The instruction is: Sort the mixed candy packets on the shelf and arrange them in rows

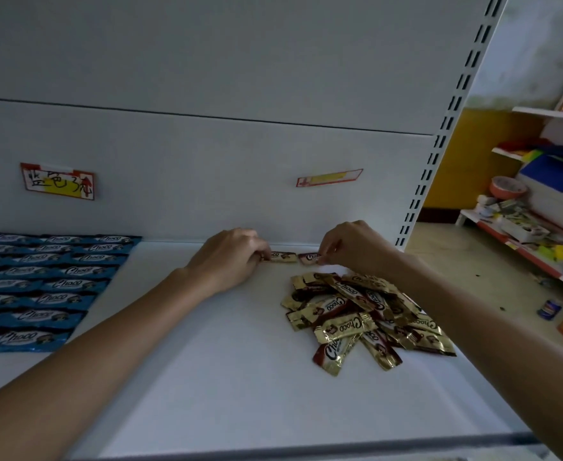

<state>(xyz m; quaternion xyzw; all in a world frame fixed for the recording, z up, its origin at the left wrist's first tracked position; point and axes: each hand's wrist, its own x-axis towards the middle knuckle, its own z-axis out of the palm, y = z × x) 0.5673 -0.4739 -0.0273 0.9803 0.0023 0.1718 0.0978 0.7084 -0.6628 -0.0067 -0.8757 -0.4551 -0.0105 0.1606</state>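
Nearest, at 4 o'clock from the middle of the shelf [207,377], the heap of gold-and-brown Choco packets [363,317] lies loose and criss-crossed, not yet sorted. At 9 o'clock the blue Choco packets [37,284] sit in neat overlapping rows that run to the rear panel [207,181].

Farther in, at 12 o'clock, both hands work along the shelf's back edge. The left hand [230,257] has a curled grip, its fingertips pinching the left end of a gold Choco packet [283,256]. The right hand [350,247] pinches the right end of a brown Choco packet [308,257]. The two packets lie flat, end to end, just beside each other.

To do this step well, I judge each packet should be pressed flat with its long edge parallel to the rear panel, ends butted, logos facing one way, as in the blue rows. Whether gold and brown are one kind I cannot tell.

The heap sits directly in front of the new row, under the right forearm, so a careless sleeve-sweep could scatter it.

On the panel hang a handwritten label [59,181] at 10 o'clock and a red-edged label [328,178] at 1 o'clock. Beyond the slotted upright [439,144], at 3 o'clock, stand other shelves [519,234] of mixed goods.
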